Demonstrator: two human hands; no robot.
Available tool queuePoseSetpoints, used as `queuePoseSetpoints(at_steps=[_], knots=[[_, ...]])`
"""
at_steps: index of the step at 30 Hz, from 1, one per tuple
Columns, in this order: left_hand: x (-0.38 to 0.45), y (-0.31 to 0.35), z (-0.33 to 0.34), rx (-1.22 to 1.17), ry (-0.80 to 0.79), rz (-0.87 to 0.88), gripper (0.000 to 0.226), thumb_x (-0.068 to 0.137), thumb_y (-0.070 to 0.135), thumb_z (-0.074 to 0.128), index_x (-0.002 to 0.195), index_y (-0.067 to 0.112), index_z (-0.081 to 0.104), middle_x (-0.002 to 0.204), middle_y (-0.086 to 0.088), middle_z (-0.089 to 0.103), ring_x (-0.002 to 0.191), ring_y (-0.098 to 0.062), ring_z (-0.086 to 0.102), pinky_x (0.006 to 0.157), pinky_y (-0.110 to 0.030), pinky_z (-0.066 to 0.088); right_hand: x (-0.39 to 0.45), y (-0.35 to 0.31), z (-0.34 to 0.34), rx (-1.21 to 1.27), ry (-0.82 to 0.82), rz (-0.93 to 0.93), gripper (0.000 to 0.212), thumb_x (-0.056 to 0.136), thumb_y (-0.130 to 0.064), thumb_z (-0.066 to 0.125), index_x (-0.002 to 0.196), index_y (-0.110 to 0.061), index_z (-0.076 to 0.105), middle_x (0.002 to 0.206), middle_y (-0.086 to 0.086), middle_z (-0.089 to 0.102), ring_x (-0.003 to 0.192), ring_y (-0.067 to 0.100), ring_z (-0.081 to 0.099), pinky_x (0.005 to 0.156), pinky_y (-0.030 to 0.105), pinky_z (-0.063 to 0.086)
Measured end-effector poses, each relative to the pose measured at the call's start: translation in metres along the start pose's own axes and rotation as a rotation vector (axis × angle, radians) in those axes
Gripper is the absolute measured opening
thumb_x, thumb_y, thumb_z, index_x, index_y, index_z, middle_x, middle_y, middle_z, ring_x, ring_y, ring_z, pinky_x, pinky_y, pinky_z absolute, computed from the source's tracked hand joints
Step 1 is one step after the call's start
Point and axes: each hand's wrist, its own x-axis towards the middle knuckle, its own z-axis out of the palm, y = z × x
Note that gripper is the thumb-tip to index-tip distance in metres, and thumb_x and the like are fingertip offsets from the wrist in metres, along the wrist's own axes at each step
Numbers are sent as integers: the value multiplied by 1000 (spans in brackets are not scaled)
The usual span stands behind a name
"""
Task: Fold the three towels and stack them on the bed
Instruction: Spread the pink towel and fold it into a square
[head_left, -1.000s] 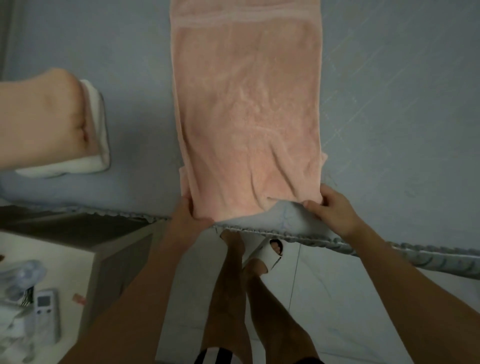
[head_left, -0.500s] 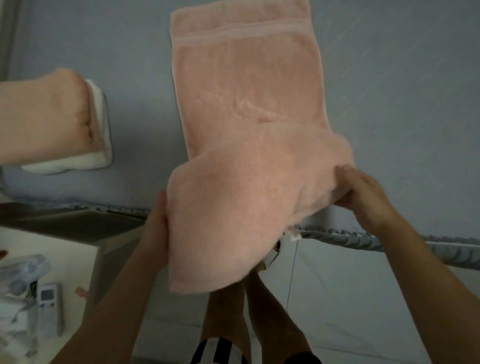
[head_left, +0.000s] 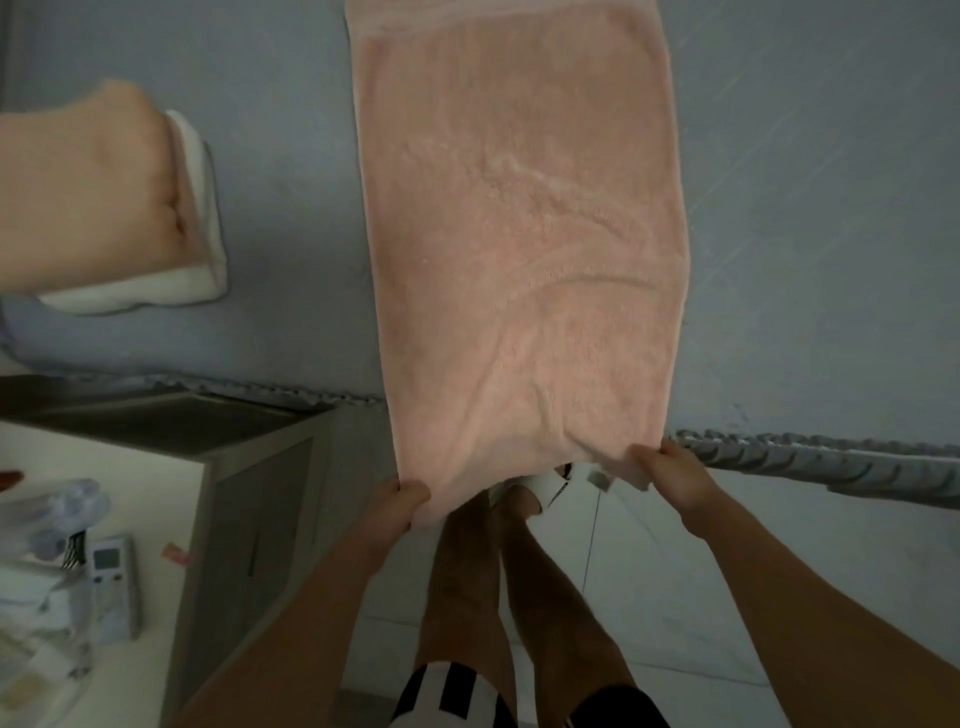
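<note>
Head view | pink towel (head_left: 519, 234) flat on bed (head_left: 805, 208) | your left hand (head_left: 395, 506), right hand (head_left: 670, 475) pinch near corners, ready to fold

Bed (head_left: 805, 234) bears pink towel (head_left: 519, 234) (folded stack (head_left: 104, 208) beside).

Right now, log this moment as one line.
step: third towel | pink towel: flat on bed | left hand, right hand: pinching near corners | stack: two folded
</note>
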Motion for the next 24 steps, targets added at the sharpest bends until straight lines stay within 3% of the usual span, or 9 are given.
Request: queuePoseSetpoints(at_steps=[3,5,8,11,16,19,21,24], knots=[[-2,-17,-13,1,31,-16,53,69,35,64,117,12,57,99,-1,65,88,-20,64,62,-30,55,-10,15,-8,47,-2,61,41,97,-24,51,131,-1,56,124,13,61,105,28,58,96,43,46],[-2,-28,-20,-20,24,-36,49,76,35,68,120,15,55,104,-3,66,91,-22,65,58,-28,56,-20,25,-14,105,7,101,43,99,-32,50,127,1,57,125,17,62,109,33,60,102,50,46],[-5,-37,-25,-66,26,-50,30,94,28,61,121,17,54,112,-7,65,93,-22,64,59,-29,54,-31,35,-22,221,61,140,37,98,-36,55,113,-3,60,115,17,65,101,33,63,90,47,53],[-10,-45,-26,-144,-14,-54,32,95,24,59,126,17,54,116,-6,65,101,-26,63,67,-34,55,-41,40,-23,378,-17,197,30,95,-35,60,105,-7,61,108,12,66,96,29,65,73,40,58],[-30,-50,-23,-256,-82,-69,23,93,20,64,114,28,60,119,2,65,109,-23,61,69,-28,58,-52,46,-23,396,-195,260,38,89,-30,69,115,-4,59,114,13,67,104,31,66,82,43,58],[-45,-49,-19,-218,-33,-47,27,92,17,65,118,21,59,115,-2,65,100,-22,63,67,-28,54,-58,47,-23,364,-236,259,38,93,-24,64,123,-4,54,116,14,67,106,29,64,86,41,54],[-55,-47,-18,-176,26,-44,41,90,12,67,127,17,51,109,-9,64,90,-24,62,63,-30,52,-67,45,-26,344,-207,229,32,95,-19,60,122,-3,54,112,16,66,101,31,66,77,37,57],[-74,-38,-21,-58,124,-30,45,88,15,70,128,17,49,99,-13,66,75,-22,62,56,-30,50,-82,38,-38,283,-71,154,27,94,-14,62,112,5,59,90,15,65,71,24,65,58,29,58]])
